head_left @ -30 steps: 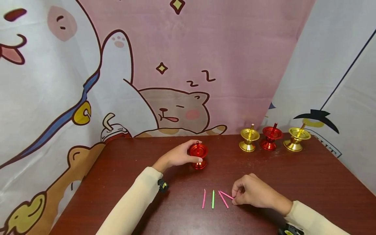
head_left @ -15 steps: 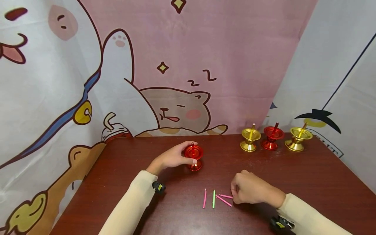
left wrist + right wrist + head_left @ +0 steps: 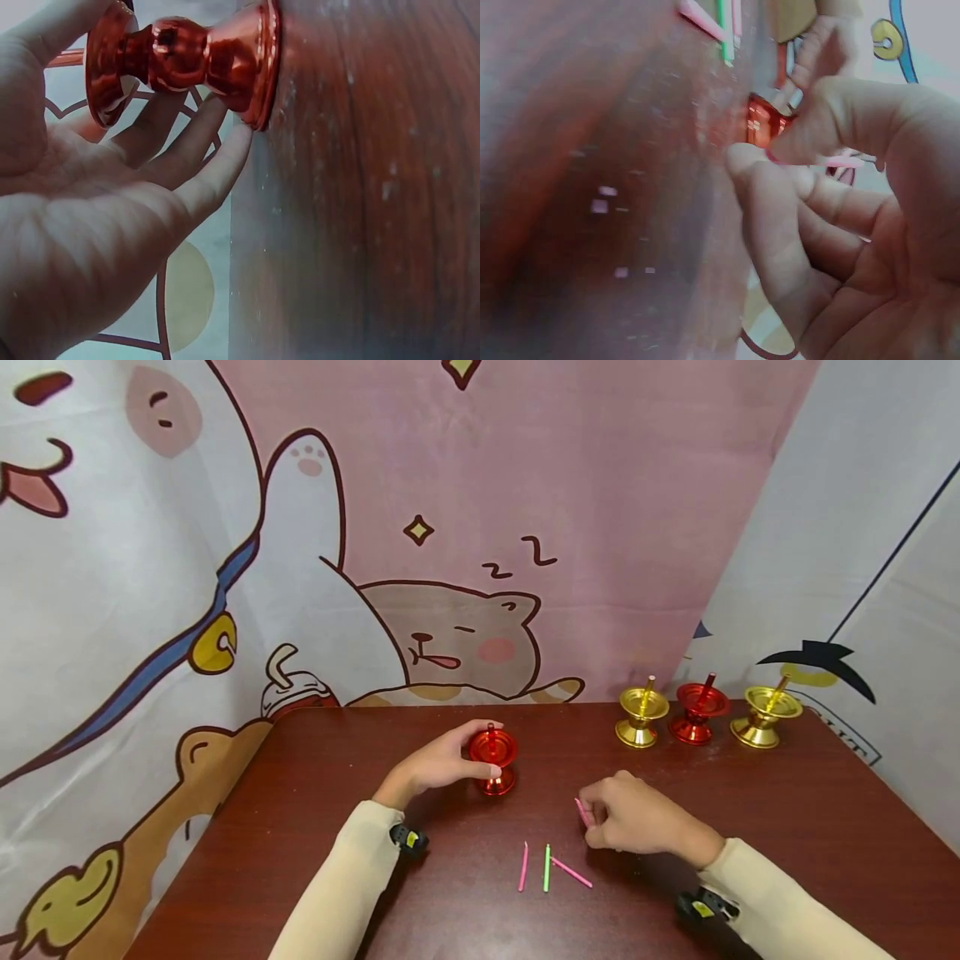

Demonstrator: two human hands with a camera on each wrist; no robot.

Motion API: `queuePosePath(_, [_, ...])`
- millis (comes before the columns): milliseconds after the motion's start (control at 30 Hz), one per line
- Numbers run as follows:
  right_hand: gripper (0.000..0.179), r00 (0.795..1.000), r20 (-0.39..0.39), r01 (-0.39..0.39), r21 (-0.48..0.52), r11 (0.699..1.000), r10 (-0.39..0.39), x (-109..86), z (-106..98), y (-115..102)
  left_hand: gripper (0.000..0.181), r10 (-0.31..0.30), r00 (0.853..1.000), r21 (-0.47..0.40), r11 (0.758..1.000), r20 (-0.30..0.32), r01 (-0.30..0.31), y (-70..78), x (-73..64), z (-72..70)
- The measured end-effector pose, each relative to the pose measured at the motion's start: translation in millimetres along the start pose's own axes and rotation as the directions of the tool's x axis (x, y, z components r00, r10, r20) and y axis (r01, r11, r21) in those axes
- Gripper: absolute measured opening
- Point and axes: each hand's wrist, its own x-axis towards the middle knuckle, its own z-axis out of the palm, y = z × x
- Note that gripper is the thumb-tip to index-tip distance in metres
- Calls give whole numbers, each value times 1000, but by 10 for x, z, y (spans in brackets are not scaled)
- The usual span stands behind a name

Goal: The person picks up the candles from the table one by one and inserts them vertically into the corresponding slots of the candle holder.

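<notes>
Near the middle of the brown desk (image 3: 450,910), a red candle holder (image 3: 492,752) stands upright on its flared base, a short rod rising from its dish. Left hand (image 3: 438,762) reaches it from the left: grip clamped on the holder, thumb across the near side, fingers round the far side. Left wrist view has the base against the desk top, the little finger's tip beside its rim.

Right hand (image 3: 637,814), to the right of this holder and nearer the person: grip pinched together on a pink candle (image 3: 582,812), one end poking out past the fingertips, tilted away and to the left. Height over the desk hard to judge.

Just nearer the person, three thin candles lie flat: a straight pink stick (image 3: 523,867) at left, a green candle (image 3: 547,868) beside it, then a slanted pink stick (image 3: 572,872) with its far end close by the green; cannot tell if those two touch.

Far right, along the back edge, three more holders in a row: gold holder (image 3: 641,717), second red holder (image 3: 699,714), end gold holder (image 3: 762,718). Behind, a cartoon-printed cloth (image 3: 600,510). Both sleeves cream.
</notes>
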Motion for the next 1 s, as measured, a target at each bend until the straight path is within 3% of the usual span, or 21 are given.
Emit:
queuePosePath(333, [23,979,-184,99,64,993,-86,387,-121,-42,76,-6,1000,-25,1000,-9,6,-12,-5,21])
queuePosePath(533, [25,956,-284,111,118,987,-73,634,-143,-165,77,-7,1000,-38,999,-4,7,-5,-2,27])
queuePosePath(767, [19,931,-357,151,185,971,-77,884,-185,-297,77,-10,1000,-49,999,1,10,-12,-2,28])
queuePosePath(1000, [12,909,-410,163,192,968,-72,1087,-170,-375,74,-10,1000,-59,998,-5,10,-29,0,22])
